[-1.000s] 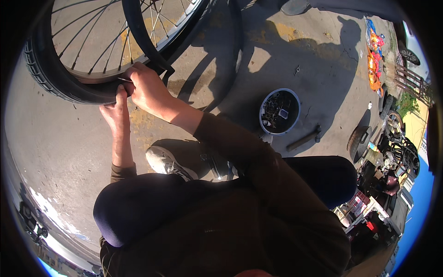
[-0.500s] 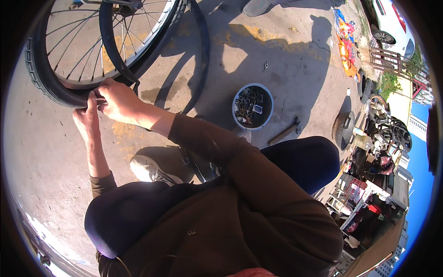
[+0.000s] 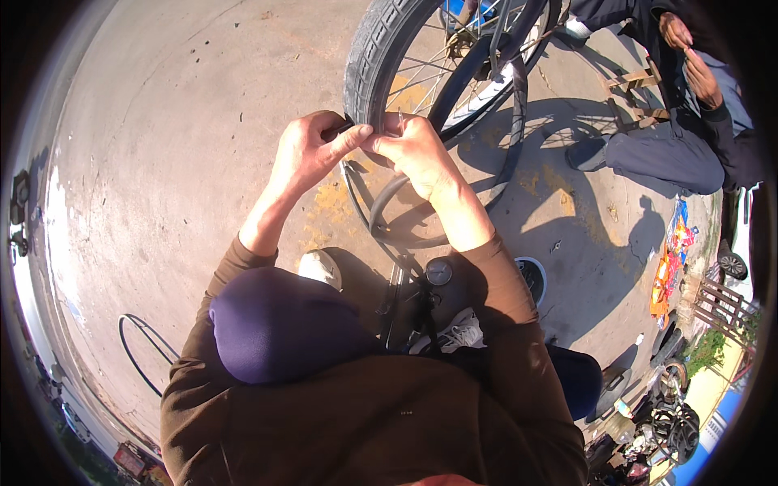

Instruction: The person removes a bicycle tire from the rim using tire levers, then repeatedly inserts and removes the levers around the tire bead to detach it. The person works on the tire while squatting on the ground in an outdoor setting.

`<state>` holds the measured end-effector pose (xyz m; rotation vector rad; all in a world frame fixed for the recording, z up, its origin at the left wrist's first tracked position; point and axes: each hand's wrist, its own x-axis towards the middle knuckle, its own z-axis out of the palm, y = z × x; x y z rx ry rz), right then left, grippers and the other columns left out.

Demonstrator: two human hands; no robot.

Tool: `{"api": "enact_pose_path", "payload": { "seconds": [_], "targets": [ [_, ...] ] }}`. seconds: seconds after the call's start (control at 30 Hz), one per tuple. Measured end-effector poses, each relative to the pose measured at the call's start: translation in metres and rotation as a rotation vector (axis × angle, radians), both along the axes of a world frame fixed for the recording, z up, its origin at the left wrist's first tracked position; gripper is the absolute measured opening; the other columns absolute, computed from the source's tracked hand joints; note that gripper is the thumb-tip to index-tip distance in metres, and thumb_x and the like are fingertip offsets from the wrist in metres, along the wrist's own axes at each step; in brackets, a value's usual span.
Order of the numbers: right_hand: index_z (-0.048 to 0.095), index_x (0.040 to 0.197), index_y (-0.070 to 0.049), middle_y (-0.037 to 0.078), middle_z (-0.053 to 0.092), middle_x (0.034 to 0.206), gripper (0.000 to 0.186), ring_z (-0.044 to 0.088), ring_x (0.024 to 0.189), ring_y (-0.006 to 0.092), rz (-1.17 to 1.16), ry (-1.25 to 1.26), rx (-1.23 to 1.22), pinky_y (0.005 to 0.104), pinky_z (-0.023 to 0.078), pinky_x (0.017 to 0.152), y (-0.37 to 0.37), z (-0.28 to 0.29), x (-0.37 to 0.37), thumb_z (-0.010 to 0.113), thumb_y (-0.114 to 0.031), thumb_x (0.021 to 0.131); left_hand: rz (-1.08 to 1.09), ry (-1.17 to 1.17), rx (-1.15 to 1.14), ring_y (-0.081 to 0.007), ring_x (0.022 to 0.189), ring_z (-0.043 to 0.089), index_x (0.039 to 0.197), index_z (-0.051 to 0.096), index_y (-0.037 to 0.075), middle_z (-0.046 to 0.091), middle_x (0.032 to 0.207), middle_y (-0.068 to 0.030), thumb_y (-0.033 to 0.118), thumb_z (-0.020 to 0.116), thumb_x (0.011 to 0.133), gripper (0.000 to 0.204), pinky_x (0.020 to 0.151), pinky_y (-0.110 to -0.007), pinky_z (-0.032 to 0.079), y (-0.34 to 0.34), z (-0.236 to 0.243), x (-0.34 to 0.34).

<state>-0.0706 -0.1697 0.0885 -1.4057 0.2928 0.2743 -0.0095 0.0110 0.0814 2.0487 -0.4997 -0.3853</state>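
Note:
A bicycle wheel with a black tyre (image 3: 369, 73) stands in front of me at the top of the head view. My left hand (image 3: 312, 158) is closed at the tyre's near edge, its thumb pressing toward the other hand. Something dark shows under its fingers, too shaded to make out. Close beside it, my right hand (image 3: 417, 158) pinches the same stretch of tyre, the thumbs almost meeting. A black inner tube (image 3: 517, 130) hangs loose out of the wheel to the right. Below my hands, a grey hose (image 3: 377, 215) loops over the ground.
Another person's hands (image 3: 689, 61) are together at the upper right, by a small wooden stool (image 3: 636, 81). A bucket (image 3: 531, 279) is partly hidden behind my right arm. Beside my shoe (image 3: 458, 334) stands something with a round grey top (image 3: 438, 271). A thin black loop (image 3: 142, 348) lies left.
My view has swung left, so the wheel now appears further right and the other person shows. My hands remain at the tyre's near edge, with the left now more around its outer side.

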Motion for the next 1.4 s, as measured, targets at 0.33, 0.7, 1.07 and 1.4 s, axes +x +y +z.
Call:
{"api": "enact_pose_path", "payload": {
  "seconds": [0.33, 0.7, 1.07, 1.4],
  "targets": [
    [0.067, 0.098, -0.004, -0.008, 0.053, 0.071, 0.009, 0.032, 0.048, -0.0018, 0.073, 0.156, 0.255, 0.0165, 0.024, 0.042, -0.024, 0.039, -0.004, 0.067, -0.007, 0.09, 0.054, 0.227, -0.604, -0.0099, 0.072, 0.047, 0.094, 0.064, -0.001, 0.053, 0.077, -0.0009, 0.027, 0.059, 0.099, 0.028, 0.065, -0.028, 0.042, -0.013, -0.02, -0.02],
    [0.062, 0.098, -0.006, -0.008, 0.048, 0.07, 0.008, 0.029, 0.048, -0.0007, 0.071, 0.178, 0.249, 0.017, 0.023, 0.042, -0.02, 0.042, 0.005, 0.066, -0.006, 0.091, 0.128, 0.546, -0.995, -0.0063, 0.066, 0.042, 0.098, 0.068, 0.004, 0.053, 0.073, 0.0042, 0.02, 0.061, 0.098, 0.018, 0.06, -0.023, 0.034, -0.016, -0.04, -0.028],
    [0.057, 0.091, -0.008, -0.008, 0.04, 0.065, 0.007, 0.029, 0.047, 0.0017, -0.038, 0.225, 0.341, 0.0183, 0.023, 0.041, -0.011, 0.053, 0.02, 0.062, -0.007, 0.096, 0.103, 0.304, -0.862, -0.0102, 0.086, 0.058, 0.102, 0.07, -0.001, 0.065, 0.091, -0.0029, 0.022, 0.061, 0.098, 0.025, 0.079, -0.028, 0.046, -0.01, -0.032, -0.014],
    [0.058, 0.098, -0.008, -0.005, 0.044, 0.069, 0.004, 0.03, 0.048, 0.0041, -0.035, 0.238, 0.328, 0.0194, 0.024, 0.041, -0.019, 0.051, 0.018, 0.06, -0.006, 0.096, 0.065, 0.331, -0.842, -0.0092, 0.08, 0.054, 0.101, 0.07, -0.001, 0.062, 0.085, -0.001, 0.022, 0.06, 0.099, 0.025, 0.073, -0.027, 0.045, -0.009, -0.027, -0.012]
  ]
}}
